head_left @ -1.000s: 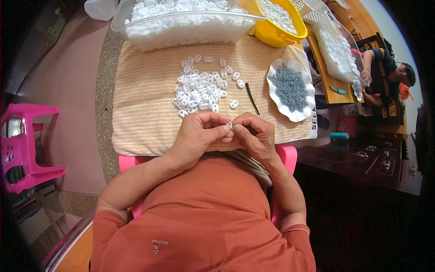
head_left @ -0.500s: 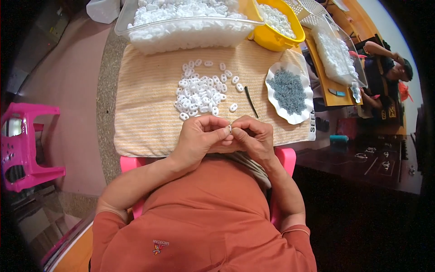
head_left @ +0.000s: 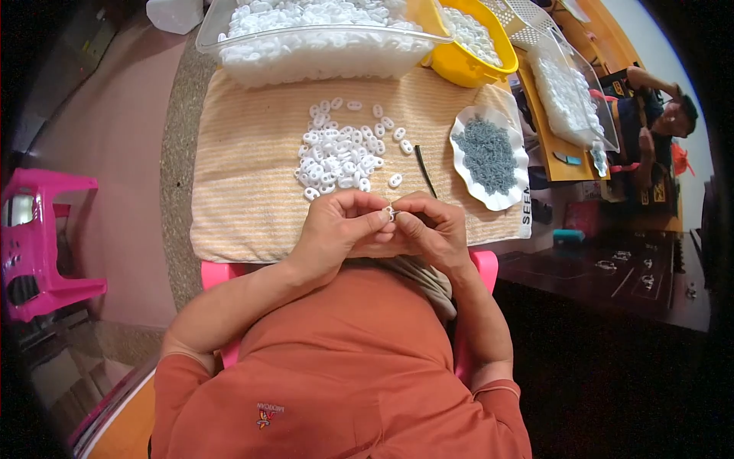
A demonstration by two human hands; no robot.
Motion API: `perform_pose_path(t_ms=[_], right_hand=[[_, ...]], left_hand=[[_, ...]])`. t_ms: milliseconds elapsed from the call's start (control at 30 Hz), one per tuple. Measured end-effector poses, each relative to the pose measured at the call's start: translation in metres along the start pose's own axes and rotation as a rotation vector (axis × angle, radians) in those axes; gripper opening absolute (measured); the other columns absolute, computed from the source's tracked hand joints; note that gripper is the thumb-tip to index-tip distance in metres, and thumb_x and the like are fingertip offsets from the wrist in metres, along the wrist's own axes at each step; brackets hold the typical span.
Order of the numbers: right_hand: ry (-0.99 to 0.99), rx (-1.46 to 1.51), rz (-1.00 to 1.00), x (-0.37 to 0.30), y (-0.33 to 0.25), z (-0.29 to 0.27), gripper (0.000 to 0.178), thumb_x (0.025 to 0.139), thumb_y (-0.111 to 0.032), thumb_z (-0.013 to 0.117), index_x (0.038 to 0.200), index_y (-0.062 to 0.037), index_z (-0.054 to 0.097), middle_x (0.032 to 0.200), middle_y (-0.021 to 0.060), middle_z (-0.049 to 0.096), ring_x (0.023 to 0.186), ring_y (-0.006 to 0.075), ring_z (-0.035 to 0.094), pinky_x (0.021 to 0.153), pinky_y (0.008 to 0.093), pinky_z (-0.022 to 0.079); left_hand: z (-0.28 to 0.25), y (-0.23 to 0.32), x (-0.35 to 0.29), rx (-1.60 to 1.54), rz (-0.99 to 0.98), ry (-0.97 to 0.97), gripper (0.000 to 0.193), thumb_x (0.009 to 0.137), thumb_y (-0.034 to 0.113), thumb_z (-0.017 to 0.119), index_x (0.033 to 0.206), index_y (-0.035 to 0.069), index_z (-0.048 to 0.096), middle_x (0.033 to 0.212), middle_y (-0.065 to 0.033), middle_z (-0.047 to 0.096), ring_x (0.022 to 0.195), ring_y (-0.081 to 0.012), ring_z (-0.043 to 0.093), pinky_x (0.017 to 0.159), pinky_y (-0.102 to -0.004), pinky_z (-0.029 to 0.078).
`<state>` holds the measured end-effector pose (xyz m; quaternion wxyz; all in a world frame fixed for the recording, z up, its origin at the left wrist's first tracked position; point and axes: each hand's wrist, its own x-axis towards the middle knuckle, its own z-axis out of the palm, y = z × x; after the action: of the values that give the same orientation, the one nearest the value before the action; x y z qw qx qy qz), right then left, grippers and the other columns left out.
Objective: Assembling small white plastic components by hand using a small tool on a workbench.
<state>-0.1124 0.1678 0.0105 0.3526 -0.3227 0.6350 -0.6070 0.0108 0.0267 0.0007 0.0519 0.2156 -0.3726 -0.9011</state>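
Close to my body, over the near edge of the towel, my left hand [head_left: 340, 229] pinches a small white two-hole plastic piece [head_left: 391, 213] between thumb and forefinger. My right hand [head_left: 432, 229] is closed too, its thumb and forefinger tips meeting at the piece's right side; what lies between them is too small to make out. Just beyond the hands is a loose pile of white oval two-hole pieces [head_left: 340, 157], with several strays on its right. A thin black stick [head_left: 424, 170] lies beyond my right hand. To its right, a white wavy-rimmed plate [head_left: 507, 200] holds many tiny grey parts [head_left: 489, 153].
A striped towel [head_left: 245, 168] covers the table. At its far side stand a clear bin [head_left: 321, 69] full of white pieces and a yellow basin [head_left: 470, 75]. Another filled clear bin [head_left: 562, 96] and a person [head_left: 650, 122] are at right. A pink stool [head_left: 50, 245] stands left.
My fingertips have parted slightly, and more of the white piece shows between them. The person at the right has shifted an arm. The view has moved a little.
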Motion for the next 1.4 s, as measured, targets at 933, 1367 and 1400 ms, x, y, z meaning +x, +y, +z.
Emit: perform_pose_path(t_ms=[933,1367,1400], right_hand=[[0.099,-0.941,-0.152,0.030,-0.005,-0.004,0.015,0.084,-0.017,0.066,0.095,-0.0079,0.063,0.094,0.0115,0.059,0.083,0.0329,0.063,0.069,0.0423,0.049],[0.046,-0.885,-0.160,0.037,-0.010,-0.005,0.011,0.085,-0.015,0.063,0.093,-0.0074,0.066,0.095,0.0127,0.062,0.085,0.0344,0.062,0.073,0.0424,0.048],[0.048,-0.886,-0.160,0.038,-0.009,-0.005,0.011,0.085,-0.015,0.063,0.093,-0.0074,0.066,0.095,0.0127,0.062,0.085,0.0344,0.062,0.073,0.0424,0.048]], left_hand=[[0.000,0.003,0.000,-0.055,-0.003,0.085,0.015,0.088,0.003,0.065,0.101,-0.003,0.060,0.086,-0.0099,0.066,0.075,-0.0143,0.065,0.070,-0.0250,0.056],[-0.004,0.001,0.001,-0.019,0.035,0.061,0.013,0.089,0.005,0.064,0.101,0.000,0.062,0.087,-0.0068,0.067,0.079,-0.0134,0.066,0.073,-0.0267,0.058],[-0.003,0.001,0.001,-0.013,0.035,0.060,0.013,0.089,0.005,0.064,0.101,0.000,0.062,0.087,-0.0067,0.067,0.078,-0.0134,0.066,0.073,-0.0268,0.058]])
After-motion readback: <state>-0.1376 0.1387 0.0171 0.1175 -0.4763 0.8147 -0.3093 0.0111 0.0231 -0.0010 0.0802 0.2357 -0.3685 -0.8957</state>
